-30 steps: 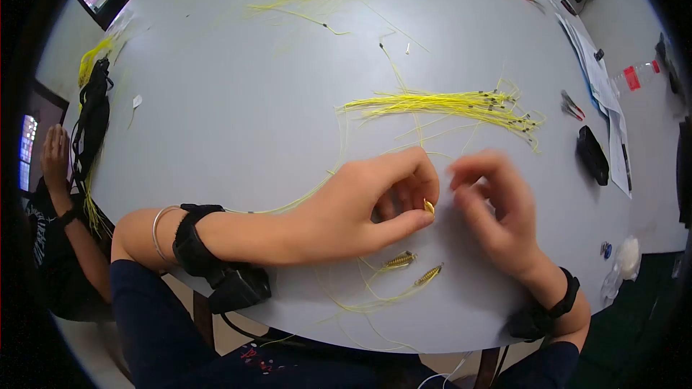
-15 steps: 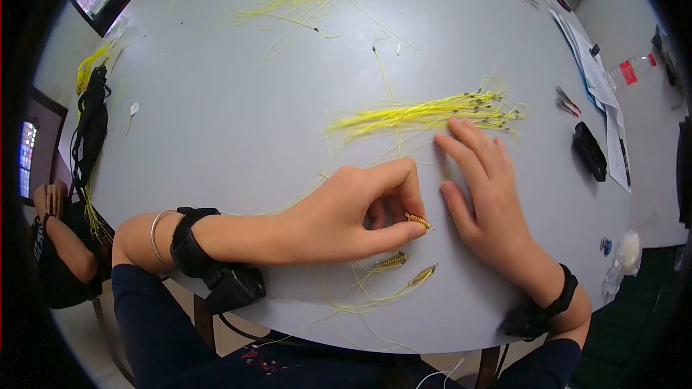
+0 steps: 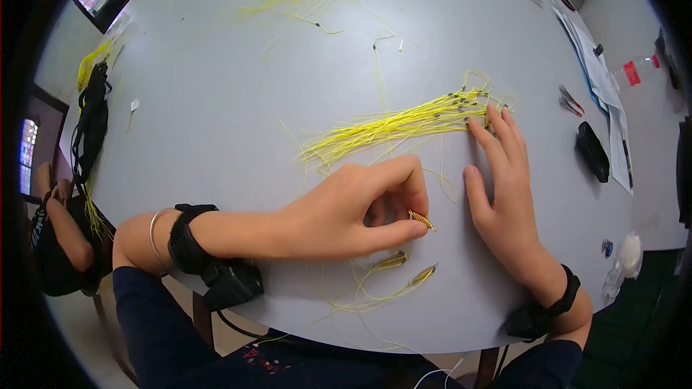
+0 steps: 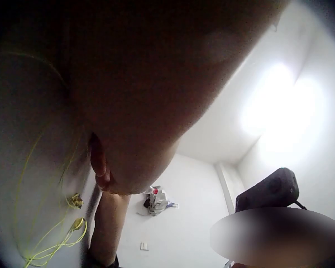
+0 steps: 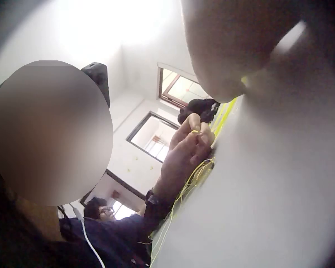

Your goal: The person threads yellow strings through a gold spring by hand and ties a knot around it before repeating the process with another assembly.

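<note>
Right hand (image 3: 504, 202): spread, back of hand up, fingers reaching away from the body, thumb out to the side. Index and middle fingertips at the dark-beaded end of the yellow line bundle (image 3: 404, 124); can't tell from the overhead view whether pressing or just resting there, and no help from the right wrist view. Bundle on the table (image 3: 216, 101), beyond both hands. Long axis slanted: loose tails toward the left-hand side and closer to the body, dark beads (image 3: 465, 89) off to the right and farther out. So beaded end nearest the right hand, tails nearest the left knuckles. Probably the relation to care about: beads within reach of the right fingers, with no crossing over the left. Left hand (image 3: 346, 209): pinching a gold coil spring (image 3: 422, 220) between thumb and index, with part of the coil sticking out toward the right hand. Coil axis tilted down-right in the overhead view, roughly crosswise to the bundle, apart from it and on the body side. Clear gap from coil to right thumb. Below the pinch, nearer the body: loose gold coils (image 3: 423, 274) flat on the table, with thin yellow leaders (image 3: 346, 307) trailing beside them. Can't tell whether any line is attached to the pinched one.
</note>
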Available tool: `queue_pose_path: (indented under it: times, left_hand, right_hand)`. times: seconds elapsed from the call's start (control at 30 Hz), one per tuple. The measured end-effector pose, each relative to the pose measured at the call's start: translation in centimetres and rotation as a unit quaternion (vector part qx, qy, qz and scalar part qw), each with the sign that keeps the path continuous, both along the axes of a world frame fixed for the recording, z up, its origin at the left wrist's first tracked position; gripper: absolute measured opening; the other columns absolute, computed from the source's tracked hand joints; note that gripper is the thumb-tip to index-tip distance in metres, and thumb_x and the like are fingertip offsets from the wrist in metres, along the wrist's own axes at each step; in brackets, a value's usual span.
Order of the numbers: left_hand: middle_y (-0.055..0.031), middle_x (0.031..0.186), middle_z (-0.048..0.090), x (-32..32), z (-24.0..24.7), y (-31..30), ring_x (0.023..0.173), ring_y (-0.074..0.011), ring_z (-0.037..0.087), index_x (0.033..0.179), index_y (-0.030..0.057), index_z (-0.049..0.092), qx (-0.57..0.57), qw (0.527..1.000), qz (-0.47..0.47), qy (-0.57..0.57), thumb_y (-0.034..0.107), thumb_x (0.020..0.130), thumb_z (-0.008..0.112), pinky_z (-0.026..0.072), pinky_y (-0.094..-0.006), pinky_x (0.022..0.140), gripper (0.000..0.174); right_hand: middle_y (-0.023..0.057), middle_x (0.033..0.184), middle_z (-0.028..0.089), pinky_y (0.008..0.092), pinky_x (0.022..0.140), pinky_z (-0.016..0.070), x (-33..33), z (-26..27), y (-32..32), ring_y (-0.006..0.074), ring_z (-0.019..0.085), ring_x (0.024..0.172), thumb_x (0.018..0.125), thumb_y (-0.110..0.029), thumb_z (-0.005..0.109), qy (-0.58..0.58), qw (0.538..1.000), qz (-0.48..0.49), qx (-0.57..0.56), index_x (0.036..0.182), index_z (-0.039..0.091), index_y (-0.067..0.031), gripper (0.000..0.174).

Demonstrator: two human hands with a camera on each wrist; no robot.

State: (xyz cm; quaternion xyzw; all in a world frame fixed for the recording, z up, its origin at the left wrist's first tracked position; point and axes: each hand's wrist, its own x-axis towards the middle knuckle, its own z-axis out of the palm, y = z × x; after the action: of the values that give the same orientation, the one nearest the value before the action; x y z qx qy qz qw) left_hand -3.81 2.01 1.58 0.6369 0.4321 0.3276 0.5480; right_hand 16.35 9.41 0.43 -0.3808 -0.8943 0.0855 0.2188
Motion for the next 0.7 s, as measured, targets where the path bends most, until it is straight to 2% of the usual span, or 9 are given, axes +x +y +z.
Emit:
queue_pose_path:
  times: [0.2,0.27,0.4,0.47,0.57,0.7]
  left_hand:
    - [-0.003,0.085,0.058,0.0,-0.1,0.0,0.07,-0.0049,0.053,0.088,0.0038,0.048,-0.024,0.999,0.01,-0.022,0.012,0.081,0.062,0.0401,-0.0169,0.054,0.018]
    - [-0.0031,0.087,0.058,0.1,-0.2,0.1,0.072,-0.0047,0.053,0.089,0.0037,0.048,-0.024,0.998,0.017,-0.055,0.01,0.081,0.062,0.04,-0.0166,0.054,0.017]
    - [-0.0034,0.087,0.057,0.0,0.0,0.0,0.072,-0.0045,0.053,0.09,0.0036,0.048,-0.039,0.996,0.036,-0.072,0.01,0.081,0.061,0.0401,-0.0166,0.054,0.017]
    - [-0.0036,0.088,0.057,-0.1,0.0,0.1,0.072,-0.0043,0.052,0.09,0.0036,0.048,-0.022,0.999,0.011,-0.041,0.01,0.081,0.062,0.0403,-0.0166,0.054,0.018]
    - [-0.0035,0.087,0.057,-0.1,0.0,0.1,0.073,-0.0044,0.052,0.09,0.0036,0.048,-0.027,0.999,0.006,-0.03,0.01,0.081,0.062,0.0406,-0.0167,0.054,0.018]
    - [-0.0033,0.088,0.056,0.0,-0.1,0.0,0.073,-0.0045,0.052,0.09,0.0038,0.048,-0.035,0.998,0.013,-0.049,0.011,0.082,0.061,0.0407,-0.0166,0.055,0.017]
  right_hand:
    - [0.0223,0.132,0.035,0.0442,0.104,0.0203,0.0,0.2,-0.1,0.0366,0.029,0.125,0.073,0.001,0.051,0.007,1.0,0.018,-0.01,0.124,0.038,0.0071,0.052]
    - [0.0205,0.133,0.035,0.0429,0.104,0.0209,-0.2,0.5,0.0,0.0353,0.029,0.126,0.073,0.002,0.05,0.084,0.996,0.026,-0.011,0.124,0.038,0.0074,0.053]
    - [0.0204,0.132,0.035,0.0419,0.104,0.0215,-0.3,1.2,-0.1,0.0363,0.029,0.125,0.073,0.002,0.05,0.125,0.991,0.052,0.004,0.124,0.038,0.0068,0.053]
    - [0.022,0.131,0.036,0.0419,0.103,0.022,0.0,1.1,-0.1,0.0372,0.029,0.125,0.073,0.001,0.05,0.061,0.997,0.026,0.029,0.124,0.037,0.0088,0.053]
    - [0.0234,0.13,0.036,0.0422,0.103,0.0223,0.2,-0.3,-0.2,0.0377,0.028,0.125,0.074,-0.002,0.052,-0.009,1.0,-0.007,0.01,0.121,0.038,0.0118,0.051]
    - [0.0239,0.129,0.036,0.0424,0.103,0.0227,0.0,0.1,-0.5,0.0375,0.028,0.125,0.075,-0.004,0.053,-0.031,0.999,-0.01,0.026,0.119,0.038,0.0138,0.05]
